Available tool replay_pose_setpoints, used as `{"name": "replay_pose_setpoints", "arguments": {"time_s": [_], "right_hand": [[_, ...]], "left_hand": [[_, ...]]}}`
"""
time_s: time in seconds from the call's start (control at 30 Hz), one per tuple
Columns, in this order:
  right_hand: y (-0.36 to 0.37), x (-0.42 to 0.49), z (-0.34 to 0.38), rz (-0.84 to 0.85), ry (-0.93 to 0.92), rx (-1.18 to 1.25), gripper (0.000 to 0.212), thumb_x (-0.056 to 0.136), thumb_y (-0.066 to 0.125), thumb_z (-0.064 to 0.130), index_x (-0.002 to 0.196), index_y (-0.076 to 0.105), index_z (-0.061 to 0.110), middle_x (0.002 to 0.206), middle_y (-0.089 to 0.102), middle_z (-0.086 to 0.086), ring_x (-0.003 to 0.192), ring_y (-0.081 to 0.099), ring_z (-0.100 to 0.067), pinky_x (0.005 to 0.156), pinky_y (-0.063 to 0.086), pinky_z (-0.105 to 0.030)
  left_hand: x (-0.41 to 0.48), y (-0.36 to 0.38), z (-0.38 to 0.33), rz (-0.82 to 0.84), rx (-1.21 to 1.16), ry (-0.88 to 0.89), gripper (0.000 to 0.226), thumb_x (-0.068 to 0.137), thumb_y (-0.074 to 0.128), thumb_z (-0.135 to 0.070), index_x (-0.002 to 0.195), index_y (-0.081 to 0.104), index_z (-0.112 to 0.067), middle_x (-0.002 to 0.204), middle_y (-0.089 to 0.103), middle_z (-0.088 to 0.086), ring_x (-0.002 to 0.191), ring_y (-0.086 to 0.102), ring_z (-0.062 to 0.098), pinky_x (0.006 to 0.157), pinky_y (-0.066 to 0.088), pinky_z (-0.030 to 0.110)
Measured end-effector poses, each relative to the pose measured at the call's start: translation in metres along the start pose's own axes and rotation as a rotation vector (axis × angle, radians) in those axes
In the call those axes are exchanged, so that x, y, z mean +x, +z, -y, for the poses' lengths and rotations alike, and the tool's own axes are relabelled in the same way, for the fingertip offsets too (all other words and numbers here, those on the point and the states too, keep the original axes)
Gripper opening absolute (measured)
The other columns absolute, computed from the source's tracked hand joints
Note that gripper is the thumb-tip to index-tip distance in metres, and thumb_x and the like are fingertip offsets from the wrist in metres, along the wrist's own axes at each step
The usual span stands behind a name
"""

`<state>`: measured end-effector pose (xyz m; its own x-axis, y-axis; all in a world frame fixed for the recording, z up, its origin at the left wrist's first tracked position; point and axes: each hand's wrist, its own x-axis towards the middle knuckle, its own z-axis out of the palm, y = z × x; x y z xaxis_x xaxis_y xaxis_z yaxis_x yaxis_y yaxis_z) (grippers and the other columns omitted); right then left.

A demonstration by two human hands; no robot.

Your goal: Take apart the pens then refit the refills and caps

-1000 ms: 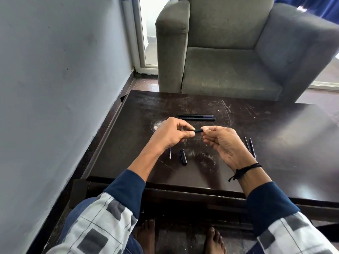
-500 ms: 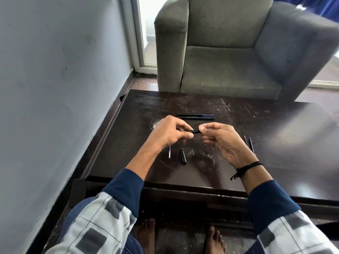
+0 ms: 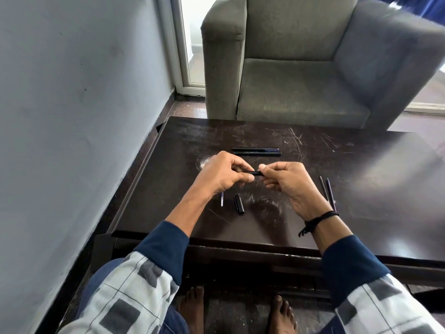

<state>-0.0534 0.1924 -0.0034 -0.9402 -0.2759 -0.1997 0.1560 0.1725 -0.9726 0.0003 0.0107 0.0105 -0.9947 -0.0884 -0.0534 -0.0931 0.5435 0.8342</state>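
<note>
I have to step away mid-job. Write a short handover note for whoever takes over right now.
Left hand and right hand both pinch one black pen part, held level above the table.

On the table: two whole pens side by side at the far side; a black cap and a thin refill below the left hand; two thin rods, probably refills or barrels, to the right of the right hand.

Done: at least one pen is apart. Whether the held part is being pulled apart or pushed together cannot be told.

Left: finish the held piece, strip the two whole pens, refit all refills and caps.
</note>
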Motion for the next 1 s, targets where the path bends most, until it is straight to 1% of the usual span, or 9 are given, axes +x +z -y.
{"name": "replay_pose_setpoints", "arguments": {"time_s": [0.1, 0.17, 0.3, 0.4, 0.53, 0.67, 0.73, 0.83, 1.0], "right_hand": [[-0.0023, 0.0009, 0.0004, 0.02, -0.028, -0.007, 0.005, 0.085, 0.079, 0.009, 0.084, 0.076, 0.005, 0.072, 0.07, -0.002, 0.068, 0.063, -0.009, 0.066, 0.054, -0.021], [-0.0035, 0.0005, 0.0021, 0.038, -0.027, 0.025, 0.008, 0.083, 0.08, 0.005, 0.09, 0.076, 0.004, 0.073, 0.067, 0.0, 0.068, 0.062, -0.008, 0.069, 0.055, -0.022], [-0.0019, 0.0009, 0.0018, 0.009, 0.02, 0.05, 0.022, 0.088, 0.078, 0.022, 0.096, 0.075, 0.001, 0.078, 0.071, -0.007, 0.064, 0.064, -0.008, 0.064, 0.056, -0.019], [-0.0018, 0.0023, -0.0004, -0.008, 0.021, 0.032, 0.018, 0.089, 0.077, 0.017, 0.088, 0.075, 0.0, 0.074, 0.071, -0.01, 0.059, 0.062, -0.009, 0.059, 0.054, -0.018], [-0.0039, 0.001, 0.0014, 0.008, -0.025, 0.044, 0.005, 0.085, 0.079, 0.008, 0.088, 0.077, 0.004, 0.077, 0.071, -0.004, 0.069, 0.066, -0.009, 0.065, 0.056, -0.018], [-0.0017, 0.0007, 0.0016, 0.024, 0.008, 0.066, 0.02, 0.086, 0.08, 0.021, 0.095, 0.076, 0.003, 0.08, 0.073, -0.006, 0.07, 0.067, -0.011, 0.067, 0.057, -0.02], [0.0, 0.0014, 0.0007, 0.014, 0.015, 0.042, 0.018, 0.086, 0.079, 0.018, 0.091, 0.076, 0.0, 0.076, 0.073, -0.007, 0.067, 0.066, -0.011, 0.062, 0.056, -0.019], [0.0002, 0.0015, 0.001, 0.014, -0.011, 0.016, 0.006, 0.085, 0.08, 0.01, 0.085, 0.077, 0.005, 0.073, 0.072, -0.004, 0.068, 0.066, -0.011, 0.062, 0.054, -0.019], [0.0003, 0.0004, 0.0023, 0.035, 0.02, 0.048, 0.018, 0.083, 0.083, 0.021, 0.093, 0.077, 0.008, 0.084, 0.074, -0.006, 0.075, 0.069, -0.013, 0.071, 0.057, -0.024]], "left_hand": [[-0.0001, 0.0008, 0.0002, 0.003, 0.003, 0.003, 0.016, 0.08, 0.086, -0.025, 0.095, 0.081, -0.026, 0.068, 0.075, -0.006, 0.069, 0.074, 0.008, 0.083, 0.055, 0.03], [-0.0003, 0.0012, 0.0, 0.006, -0.017, 0.002, 0.015, 0.08, 0.086, -0.023, 0.094, 0.081, -0.025, 0.068, 0.075, -0.006, 0.067, 0.073, 0.006, 0.084, 0.055, 0.03], [-0.0004, 0.001, -0.0006, 0.001, -0.017, -0.004, 0.014, 0.081, 0.086, -0.023, 0.093, 0.081, -0.026, 0.071, 0.077, -0.002, 0.067, 0.072, 0.007, 0.084, 0.056, 0.032], [-0.0011, 0.0013, -0.0018, 0.007, -0.015, -0.006, 0.015, 0.081, 0.086, -0.023, 0.095, 0.081, -0.024, 0.071, 0.077, -0.001, 0.067, 0.072, 0.006, 0.083, 0.055, 0.03], [-0.0016, 0.0, -0.0015, -0.003, -0.019, -0.009, 0.013, 0.082, 0.085, -0.024, 0.094, 0.081, -0.026, 0.068, 0.076, -0.002, 0.067, 0.07, 0.006, 0.081, 0.054, 0.029], [-0.0011, -0.0001, -0.0013, -0.004, -0.014, -0.012, 0.014, 0.082, 0.085, -0.025, 0.095, 0.081, -0.026, 0.069, 0.076, -0.002, 0.07, 0.072, 0.008, 0.08, 0.053, 0.027], [-0.0007, 0.0008, -0.0007, 0.002, -0.009, -0.012, 0.014, 0.081, 0.085, -0.025, 0.095, 0.081, -0.027, 0.068, 0.076, -0.004, 0.071, 0.074, 0.009, 0.082, 0.054, 0.028], [-0.0003, 0.0016, 0.0005, 0.007, -0.018, -0.014, 0.014, 0.081, 0.086, -0.025, 0.094, 0.081, -0.027, 0.07, 0.076, -0.004, 0.071, 0.075, 0.01, 0.087, 0.056, 0.032], [-0.0005, 0.0008, 0.0003, -0.002, -0.014, -0.018, 0.014, 0.082, 0.085, -0.026, 0.096, 0.081, -0.026, 0.069, 0.076, -0.003, 0.071, 0.074, 0.01, 0.085, 0.055, 0.032]]}}
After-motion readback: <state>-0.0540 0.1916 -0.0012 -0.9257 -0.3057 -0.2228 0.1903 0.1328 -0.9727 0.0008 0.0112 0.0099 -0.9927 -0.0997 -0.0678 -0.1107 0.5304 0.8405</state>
